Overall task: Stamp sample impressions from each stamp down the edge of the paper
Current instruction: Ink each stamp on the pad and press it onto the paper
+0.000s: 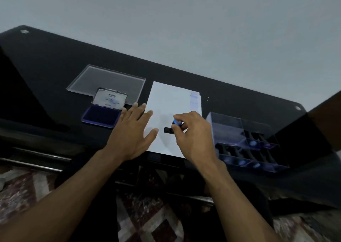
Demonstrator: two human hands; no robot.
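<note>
A white sheet of paper [171, 101] lies on the black table, with faint blue stamp marks along its right edge. My right hand [195, 136] grips a black stamp with a blue knob [176, 123] over the middle of the paper; the stamp's base sits low, near the sheet. My left hand [132, 132] rests flat with fingers spread on the paper's left edge. An open ink pad [101, 115] with a dark blue pad and raised lid lies left of the paper. A clear stamp box [245, 142] on the right holds several more stamps.
A clear plastic lid [107, 83] lies flat behind the ink pad. The black table [55, 66] ends at a far edge against a pale wall. A patterned rug [147, 219] shows below the table's near edge.
</note>
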